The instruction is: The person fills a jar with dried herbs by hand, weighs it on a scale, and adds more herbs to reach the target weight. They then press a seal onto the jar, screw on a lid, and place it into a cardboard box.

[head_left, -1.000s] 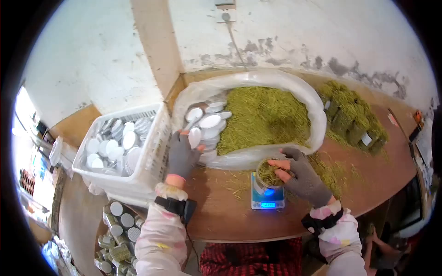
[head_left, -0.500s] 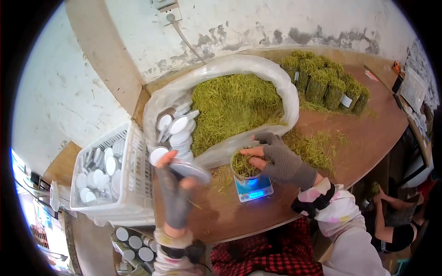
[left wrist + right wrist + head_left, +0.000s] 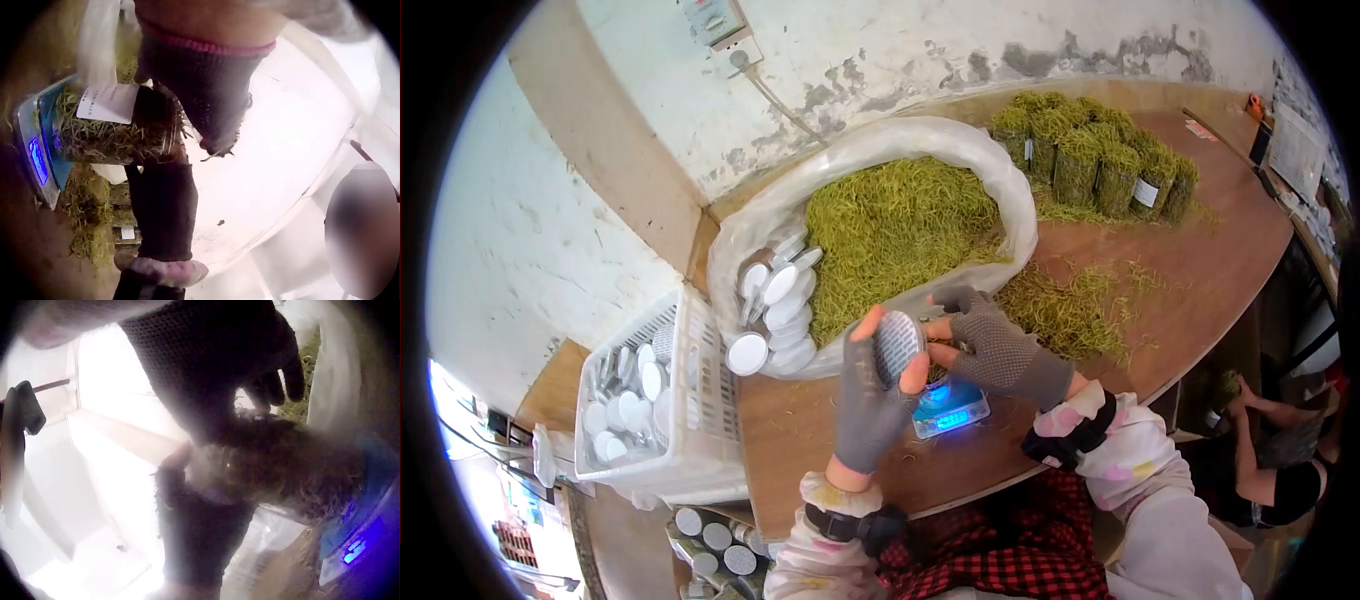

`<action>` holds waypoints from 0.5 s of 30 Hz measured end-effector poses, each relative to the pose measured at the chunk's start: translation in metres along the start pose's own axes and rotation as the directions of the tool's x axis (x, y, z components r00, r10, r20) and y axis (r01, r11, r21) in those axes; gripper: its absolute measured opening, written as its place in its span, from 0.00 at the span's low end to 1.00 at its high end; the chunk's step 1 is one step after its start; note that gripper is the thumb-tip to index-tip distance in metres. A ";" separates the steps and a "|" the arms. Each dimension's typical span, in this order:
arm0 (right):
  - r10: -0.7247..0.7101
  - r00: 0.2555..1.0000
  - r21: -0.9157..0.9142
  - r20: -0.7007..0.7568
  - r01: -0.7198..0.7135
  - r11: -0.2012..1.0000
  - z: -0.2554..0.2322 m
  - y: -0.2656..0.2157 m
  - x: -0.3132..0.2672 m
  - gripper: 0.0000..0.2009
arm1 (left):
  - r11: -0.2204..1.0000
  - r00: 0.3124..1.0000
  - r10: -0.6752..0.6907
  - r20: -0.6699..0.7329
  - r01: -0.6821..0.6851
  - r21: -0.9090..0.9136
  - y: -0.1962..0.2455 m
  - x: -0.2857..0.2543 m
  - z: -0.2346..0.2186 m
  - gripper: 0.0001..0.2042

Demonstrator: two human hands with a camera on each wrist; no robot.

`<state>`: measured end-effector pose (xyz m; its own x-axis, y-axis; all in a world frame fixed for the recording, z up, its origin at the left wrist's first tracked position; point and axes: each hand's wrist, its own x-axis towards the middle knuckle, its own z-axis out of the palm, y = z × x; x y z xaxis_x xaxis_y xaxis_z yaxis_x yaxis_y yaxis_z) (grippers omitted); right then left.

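Observation:
My left hand (image 3: 870,415), in a grey fingerless glove, grips a round jar lid (image 3: 897,350) between thumb and fingers, tilted on edge close over the jar. A clear jar (image 3: 119,134) packed with green-yellow dried stalks stands on a small blue digital scale (image 3: 955,415) with a lit display; a white label shows on its side. My right hand (image 3: 1000,350), gloved alike, has its fingers stretched to the jar's mouth, beside the lid. In the head view the two hands and the lid hide most of the jar.
A large plastic bag (image 3: 1020,215) holds loose dried stalks (image 3: 900,220) and a heap of lids (image 3: 785,290). White basket (image 3: 710,400) with more lids stands left. Several filled jars (image 3: 1095,165) stand back right, spilled stalks (image 3: 1070,310) nearer. Capped jars (image 3: 715,540) lie below left; another person (image 3: 1260,450) sits right.
My left hand has taken a lid from by the heap and carried it right to the jar. The right hand has stayed at the jar's mouth. The head view has swung right.

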<state>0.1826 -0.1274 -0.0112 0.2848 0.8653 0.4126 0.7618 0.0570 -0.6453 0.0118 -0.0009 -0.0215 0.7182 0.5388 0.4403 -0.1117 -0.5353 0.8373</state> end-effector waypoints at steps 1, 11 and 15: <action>0.001 1.000 0.005 -0.008 -0.001 1.000 0.000 0.000 0.000 0.18 | 1.000 1.000 0.003 0.007 -0.003 0.006 -0.006 0.001 0.003 0.34; -0.038 0.994 0.103 -0.102 0.049 0.993 0.013 0.009 -0.005 0.17 | 0.978 0.985 0.128 0.117 -0.145 0.147 0.025 0.020 0.008 0.32; -0.071 0.973 0.170 -0.218 0.109 0.979 0.025 0.011 -0.009 0.17 | 0.886 0.941 0.332 0.065 -0.335 0.320 0.017 0.015 0.018 0.31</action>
<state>0.1737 -0.1223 -0.0378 0.3501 0.7297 0.5874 0.6782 0.2351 -0.6962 0.0337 -0.0135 -0.0069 0.6834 0.2871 0.6712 -0.1198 -0.8629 0.4910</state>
